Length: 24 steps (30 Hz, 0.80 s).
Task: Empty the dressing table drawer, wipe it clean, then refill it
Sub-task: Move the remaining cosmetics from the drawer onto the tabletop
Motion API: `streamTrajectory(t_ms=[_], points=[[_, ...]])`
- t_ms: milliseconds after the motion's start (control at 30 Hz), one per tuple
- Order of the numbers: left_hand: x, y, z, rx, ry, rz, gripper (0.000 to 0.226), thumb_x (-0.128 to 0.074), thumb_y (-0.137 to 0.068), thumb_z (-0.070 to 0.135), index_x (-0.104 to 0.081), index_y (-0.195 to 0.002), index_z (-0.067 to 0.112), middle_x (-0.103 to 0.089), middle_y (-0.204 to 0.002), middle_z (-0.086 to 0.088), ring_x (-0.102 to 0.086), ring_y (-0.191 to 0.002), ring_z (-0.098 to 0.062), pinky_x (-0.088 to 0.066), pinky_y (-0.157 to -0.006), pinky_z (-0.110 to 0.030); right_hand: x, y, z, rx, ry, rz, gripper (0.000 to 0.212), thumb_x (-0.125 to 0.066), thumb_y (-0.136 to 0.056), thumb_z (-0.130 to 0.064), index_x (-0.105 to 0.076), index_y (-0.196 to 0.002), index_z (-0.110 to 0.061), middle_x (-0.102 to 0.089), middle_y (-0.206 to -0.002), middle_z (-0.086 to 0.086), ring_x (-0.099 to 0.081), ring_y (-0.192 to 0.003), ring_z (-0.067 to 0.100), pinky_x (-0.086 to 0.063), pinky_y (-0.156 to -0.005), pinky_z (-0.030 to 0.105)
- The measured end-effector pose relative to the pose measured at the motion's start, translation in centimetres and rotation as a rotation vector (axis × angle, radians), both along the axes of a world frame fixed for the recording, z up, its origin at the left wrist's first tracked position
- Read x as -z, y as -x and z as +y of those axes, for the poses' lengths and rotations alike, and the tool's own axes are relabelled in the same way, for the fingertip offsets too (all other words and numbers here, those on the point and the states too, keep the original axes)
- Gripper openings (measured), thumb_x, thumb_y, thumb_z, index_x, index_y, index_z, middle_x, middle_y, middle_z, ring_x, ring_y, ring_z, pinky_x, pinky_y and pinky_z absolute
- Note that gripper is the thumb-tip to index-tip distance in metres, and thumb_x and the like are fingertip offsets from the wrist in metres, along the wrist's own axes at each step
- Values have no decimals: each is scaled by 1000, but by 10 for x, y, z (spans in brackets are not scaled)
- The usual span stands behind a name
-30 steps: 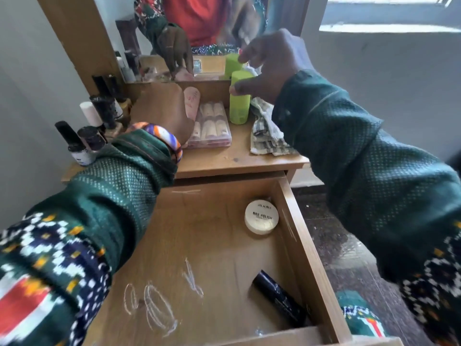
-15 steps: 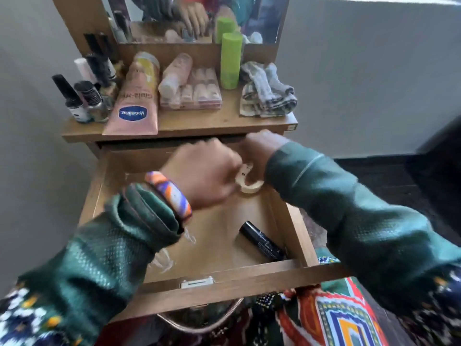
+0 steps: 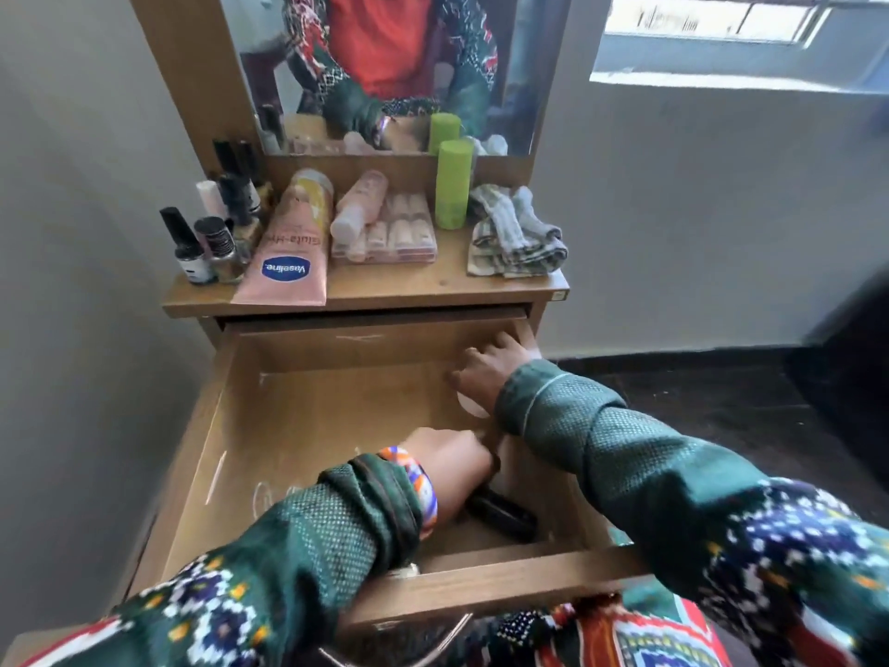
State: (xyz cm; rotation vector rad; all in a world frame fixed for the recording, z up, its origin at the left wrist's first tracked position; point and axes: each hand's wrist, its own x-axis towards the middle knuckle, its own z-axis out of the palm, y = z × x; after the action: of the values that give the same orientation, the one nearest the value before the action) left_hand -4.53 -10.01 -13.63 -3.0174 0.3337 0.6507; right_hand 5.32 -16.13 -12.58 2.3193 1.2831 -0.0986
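The wooden drawer (image 3: 481, 580) of the dressing table is pulled fully out, and both my hands are inside it. My right hand (image 3: 486, 373) is near the back right corner, closed over a round white jar (image 3: 469, 407) that is mostly hidden under the palm. Nearer the front, my left hand (image 3: 450, 469) curls down on the far end of a black tube (image 3: 505, 516) lying by the right wall. The rest of the drawer floor (image 3: 312, 426) is bare wood with white scratch marks.
The tabletop (image 3: 447, 284) holds a folded checked cloth (image 3: 517, 233), an upright green bottle (image 3: 453, 185), a pink palette (image 3: 399, 233), a pink bottle (image 3: 358, 209), a Vaseline tube (image 3: 288, 252) and several nail polish bottles (image 3: 211, 243). A mirror (image 3: 385, 65) stands behind them, and walls are close on both sides.
My right hand left the green bottle on the tabletop and went down to the white jar. My left hand came off the tabletop into the drawer and moved on to the black tube.
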Motion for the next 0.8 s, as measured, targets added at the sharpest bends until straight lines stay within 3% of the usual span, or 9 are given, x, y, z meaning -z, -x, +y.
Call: streamTrajectory(t_ms=[100,167,233,300,433,567,633,700,800], points=[[-9,1,19,-52,18,51,26,-61,-84,16,-62,-110,13,-64,-109,-12,-62,-102,-34,-49,-79,-36,-13,3,-2,69,-73,138,53,-61,-84,-22,-41,-134,-24,-45,-131,12,-56,-112,32,-37,-99,37],[-23,5,39,-113,89,82,29,-68,-79,22,-63,-108,19,-65,-108,-6,-62,-101,-28,-49,-80,-34,-28,5,-3,139,-178,267,66,-73,-73,-26,-43,-132,-28,-44,-125,7,-57,-108,31,-44,-85,32],[-41,9,61,-174,169,92,28,-72,-75,22,-65,-102,22,-68,-102,-1,-63,-95,-22,-50,-79,-32,-48,5,-3,175,-303,391,68,-78,-65,-27,-50,-127,-33,-45,-112,1,-57,-103,24,-43,-74,27],[-60,11,80,-253,209,62,26,-74,-73,21,-67,-98,23,-68,-97,2,-62,-90,-17,-50,-78,-30,-70,3,1,147,-434,469,64,-79,-62,-25,-57,-122,-33,-45,-103,-5,-53,-99,18,-40,-76,23],[-92,12,107,-416,292,-142,23,-76,-71,21,-68,-91,28,-67,-89,6,-58,-83,-11,-47,-74,-25,-106,-10,16,124,-676,384,63,-78,-65,-26,-57,-124,-34,-52,-106,-7,-48,-97,10,-36,-74,15],[-114,15,122,-524,446,-406,23,-81,-66,21,-72,-86,29,-62,-73,15,-56,-72,-1,-43,-64,-17,-112,-33,41,266,-843,274,71,-77,-66,-30,-47,-131,-27,-54,-126,2,-48,-116,20,-28,-80,19],[-116,15,127,-571,528,-510,23,-82,-66,20,-74,-87,24,-65,-73,11,-56,-70,3,-42,-62,-14,-108,-39,54,360,-873,271,67,-74,-69,-33,-46,-130,-25,-52,-128,1,-46,-119,19,-23,-79,21],[-113,15,131,-633,574,-613,27,-82,-65,21,-75,-91,20,-70,-80,3,-59,-69,-5,-41,-59,-15,-106,-41,64,426,-905,287,58,-71,-72,-35,-48,-124,-25,-51,-128,-2,-46,-118,17,-21,-78,23],[-108,16,136,-733,559,-806,28,-81,-65,29,-76,-91,20,-71,-79,-1,-63,-73,-17,-37,-56,-18,-105,-41,78,471,-904,300,50,-68,-75,-34,-51,-120,-22,-51,-127,0,-48,-118,18,-33,-87,26]])
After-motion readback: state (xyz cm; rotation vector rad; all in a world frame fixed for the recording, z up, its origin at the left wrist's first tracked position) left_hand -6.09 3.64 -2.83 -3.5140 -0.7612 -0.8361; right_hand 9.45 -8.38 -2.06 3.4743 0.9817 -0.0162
